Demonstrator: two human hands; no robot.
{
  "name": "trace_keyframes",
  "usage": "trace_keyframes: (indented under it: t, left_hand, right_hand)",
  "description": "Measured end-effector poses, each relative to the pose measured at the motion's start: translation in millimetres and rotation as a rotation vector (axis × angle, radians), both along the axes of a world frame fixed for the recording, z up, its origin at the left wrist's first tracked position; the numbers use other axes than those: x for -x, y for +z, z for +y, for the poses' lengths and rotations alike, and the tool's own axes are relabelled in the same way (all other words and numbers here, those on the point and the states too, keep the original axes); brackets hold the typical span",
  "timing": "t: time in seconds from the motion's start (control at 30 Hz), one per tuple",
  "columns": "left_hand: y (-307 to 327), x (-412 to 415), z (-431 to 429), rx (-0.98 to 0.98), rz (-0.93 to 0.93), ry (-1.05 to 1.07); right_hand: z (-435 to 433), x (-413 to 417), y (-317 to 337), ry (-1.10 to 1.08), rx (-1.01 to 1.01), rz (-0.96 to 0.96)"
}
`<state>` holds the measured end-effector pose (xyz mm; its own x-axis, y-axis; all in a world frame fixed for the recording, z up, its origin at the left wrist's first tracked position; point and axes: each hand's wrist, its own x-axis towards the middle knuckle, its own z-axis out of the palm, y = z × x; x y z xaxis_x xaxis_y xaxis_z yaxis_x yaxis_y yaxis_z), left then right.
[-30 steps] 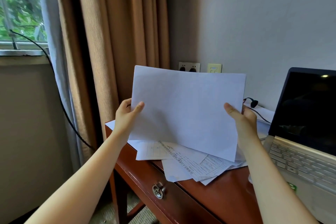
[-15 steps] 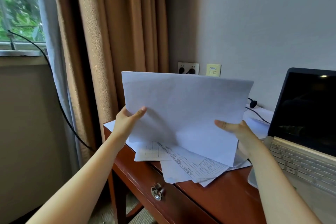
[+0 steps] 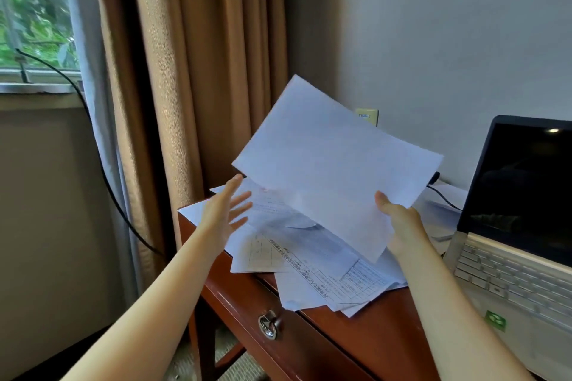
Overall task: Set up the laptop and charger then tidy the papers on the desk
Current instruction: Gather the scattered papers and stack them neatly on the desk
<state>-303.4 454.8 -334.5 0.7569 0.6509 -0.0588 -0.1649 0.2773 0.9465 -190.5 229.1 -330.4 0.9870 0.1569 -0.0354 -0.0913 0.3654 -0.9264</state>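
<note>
The right hand pinches a blank white sheet near its lower corner, thumb on the near face and the other fingers hidden behind it. The sheet hangs tilted in the air above the loose papers. The left hand hovers empty just beside the sheet's lower left corner, its fingers straight and spread. The papers lie fanned over the left corner of the worktop, several poking past its front edge. The laptop stands open with a dark screen on the right, so the tidying part seems to be in hand. Held at one corner, the sheet will flop and twist. The left hand would do well to take the opposite edge before it is laid down or squared. The overhanging sheets look easy to knock off, so gathering them inward from the edge first seems wise. A dark cable runs toward the laptop behind the papers, and sweeping sheets that way could snag it.
</note>
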Motion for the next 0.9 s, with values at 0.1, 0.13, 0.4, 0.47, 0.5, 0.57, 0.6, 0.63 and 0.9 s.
trace_keyframes:
  t: [0.1, 0.13, 0.4, 0.47, 0.5, 0.57, 0.6, 0.63, 0.9]
  left_hand:
    - [-0.7, -6.6, -22.0, 0.031, 0.054, -0.193]
    - [-1.5, -10.0, -29.2, 0.024, 0.072, -0.230]
    - [-24.9, -29.4, -32.6, 0.071, 0.121, -0.012]
    - [-32.5, -29.1, -17.4, 0.103, 0.148, 0.078]
    - [-34.3, -28.6, -8.8, 0.106, 0.167, 0.124]
    - [-36.1, -25.3, 9.4, 0.119, 0.175, 0.210]
    - [-36.3, -22.9, 17.6, 0.135, 0.169, 0.246]
    - [-36.7, -21.0, 25.1, 0.157, 0.162, 0.277]
    - [-22.8, -2.0, 35.6, 0.329, 0.004, 0.335]
  right_hand:
    - [13.3, 6.2, -5.8, 0.036, -0.025, 0.051]
    - [18.2, 9.0, -9.1, 0.044, -0.011, 0.073]
    - [34.1, 16.7, -15.1, 0.292, 0.034, 0.030]
    - [35.2, 15.0, -11.9, 0.285, -0.006, 0.053]
    - [35.3, 12.1, -11.4, 0.252, -0.027, 0.082]
    - [33.4, 5.3, -14.5, 0.194, -0.019, 0.124]
    - [31.9, 3.0, -17.3, 0.185, -0.006, 0.139]
    - [30.4, 2.1, -20.0, 0.184, 0.006, 0.154]
    - [51.7, 3.2, -23.8, 0.214, 0.027, 0.224]
